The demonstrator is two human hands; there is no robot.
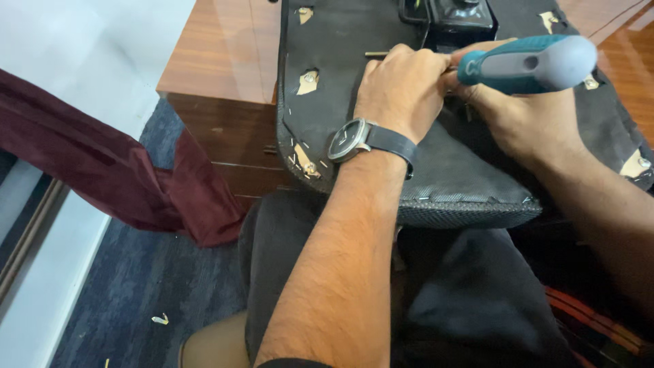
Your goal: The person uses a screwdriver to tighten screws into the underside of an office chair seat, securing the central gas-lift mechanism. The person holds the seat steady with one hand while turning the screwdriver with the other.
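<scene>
The right hand (507,112) closes its grip on a teal-grey screwdriver (528,63) at upper right; the left hand (402,88) pinches its shaft; the black seat panel (443,170) overhangs the tabletop (218,54) edge; open carpet (136,286) lower left.

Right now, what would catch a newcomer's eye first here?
The teal and grey screwdriver at top right, gripped in the right hand. Beside it the left hand, with a wristwatch, presses on the black upturned chair seat resting against a wooden desk. A maroon curtain hangs at left.
</scene>
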